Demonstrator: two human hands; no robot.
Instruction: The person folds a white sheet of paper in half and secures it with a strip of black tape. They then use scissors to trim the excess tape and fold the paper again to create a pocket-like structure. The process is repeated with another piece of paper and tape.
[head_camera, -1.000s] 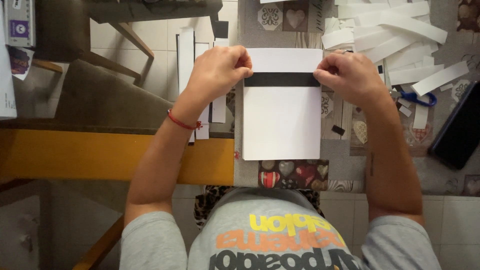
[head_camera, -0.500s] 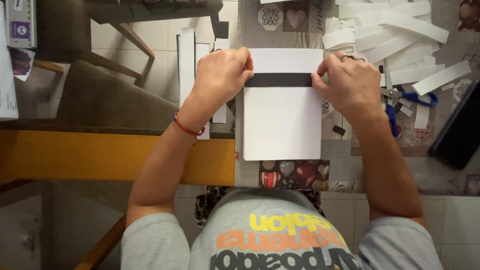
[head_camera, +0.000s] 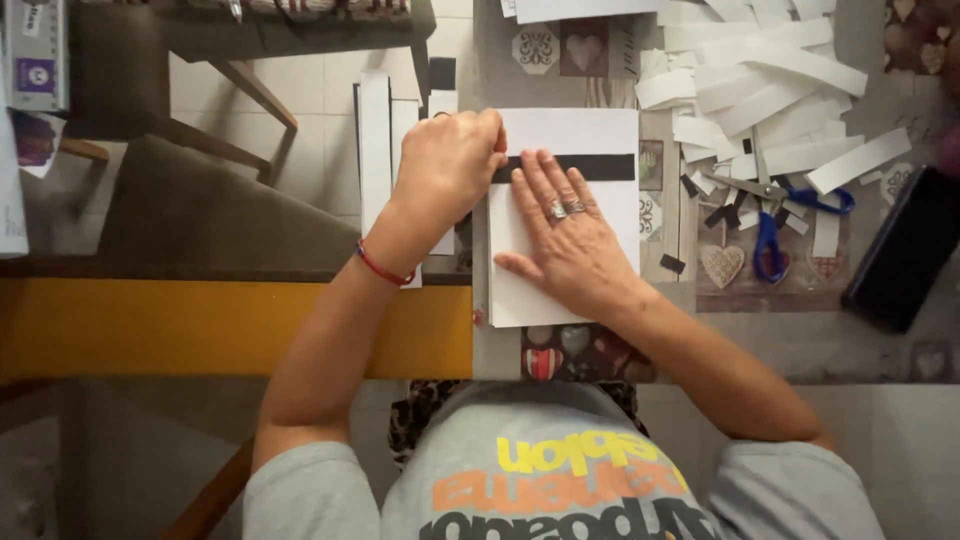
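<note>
At the centre of the frame lies a white sheet (head_camera: 580, 140) with a black strip (head_camera: 600, 167) across its top. The left hand (head_camera: 450, 165) – fingers curled – presses the strip's left end; the right hand (head_camera: 570, 235) lies flat, fingers spread, on the sheet.

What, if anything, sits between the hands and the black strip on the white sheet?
Nothing visible. The left hand rests at the left end of the black strip, and the right hand lies flat on the white sheet with its fingers over the strip. The scissors and loose paper strips lie off to the side.
</note>
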